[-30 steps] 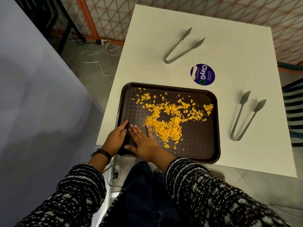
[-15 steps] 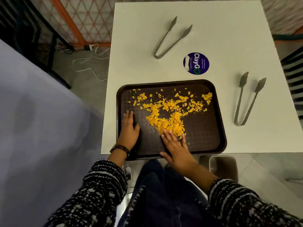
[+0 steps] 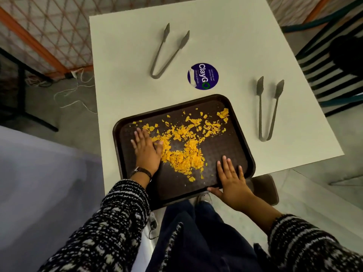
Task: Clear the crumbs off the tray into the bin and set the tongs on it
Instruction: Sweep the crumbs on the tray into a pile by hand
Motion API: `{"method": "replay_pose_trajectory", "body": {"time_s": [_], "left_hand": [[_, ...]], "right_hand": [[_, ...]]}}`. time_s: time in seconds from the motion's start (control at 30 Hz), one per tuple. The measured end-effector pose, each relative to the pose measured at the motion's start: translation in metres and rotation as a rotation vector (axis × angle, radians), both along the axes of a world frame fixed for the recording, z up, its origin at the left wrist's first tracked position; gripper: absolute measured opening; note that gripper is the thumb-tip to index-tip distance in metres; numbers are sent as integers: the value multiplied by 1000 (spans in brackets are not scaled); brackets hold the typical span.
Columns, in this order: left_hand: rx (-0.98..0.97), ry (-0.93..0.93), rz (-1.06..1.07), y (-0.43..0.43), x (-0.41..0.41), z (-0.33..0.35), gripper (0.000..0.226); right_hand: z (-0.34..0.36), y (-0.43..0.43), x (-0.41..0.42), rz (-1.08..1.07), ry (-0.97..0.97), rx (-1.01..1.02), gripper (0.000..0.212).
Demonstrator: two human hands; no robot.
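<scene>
A dark brown tray (image 3: 231,134) lies askew at the near edge of the white table (image 3: 121,55), its near side overhanging. Orange crumbs (image 3: 184,146) are scattered over its middle. My left hand (image 3: 146,149) lies flat on the tray's left part, fingers straight, touching the crumbs. My right hand (image 3: 232,180) rests flat on the near right corner, thumb along the tray's near rim. Two grey tongs lie on the table: one pair (image 3: 169,52) at the back, the other (image 3: 268,108) right of the tray. A dark bin (image 3: 265,188) shows on the floor under the tray's near right corner.
A round purple sticker (image 3: 203,76) is on the table behind the tray. A striped chair (image 3: 332,61) stands at the right. An orange mesh fence (image 3: 49,26) and loose cables (image 3: 78,91) are at the back left. A grey surface (image 3: 39,183) fills the left.
The tray has turned and slid toward me, overhanging the table edge. My left hand moved up into the crumbs; my right hand shifted to the near right corner.
</scene>
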State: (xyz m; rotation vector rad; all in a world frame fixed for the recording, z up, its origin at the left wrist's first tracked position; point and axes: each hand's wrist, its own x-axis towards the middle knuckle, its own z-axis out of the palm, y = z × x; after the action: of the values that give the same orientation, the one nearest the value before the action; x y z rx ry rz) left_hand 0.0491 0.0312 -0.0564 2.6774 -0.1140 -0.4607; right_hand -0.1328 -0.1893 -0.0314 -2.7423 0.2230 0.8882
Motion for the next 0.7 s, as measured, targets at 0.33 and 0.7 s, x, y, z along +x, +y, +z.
{"method": "replay_pose_trajectory", "body": {"time_s": [0.33,0.7], "left_hand": [[-117,-9,-30,-4,-24,4,74],[-17,-13,7,-7,32,-1,73]], "right_hand": [[7,2,7,21,107,13,115],[10,1,10,15,144,22,107]]}}
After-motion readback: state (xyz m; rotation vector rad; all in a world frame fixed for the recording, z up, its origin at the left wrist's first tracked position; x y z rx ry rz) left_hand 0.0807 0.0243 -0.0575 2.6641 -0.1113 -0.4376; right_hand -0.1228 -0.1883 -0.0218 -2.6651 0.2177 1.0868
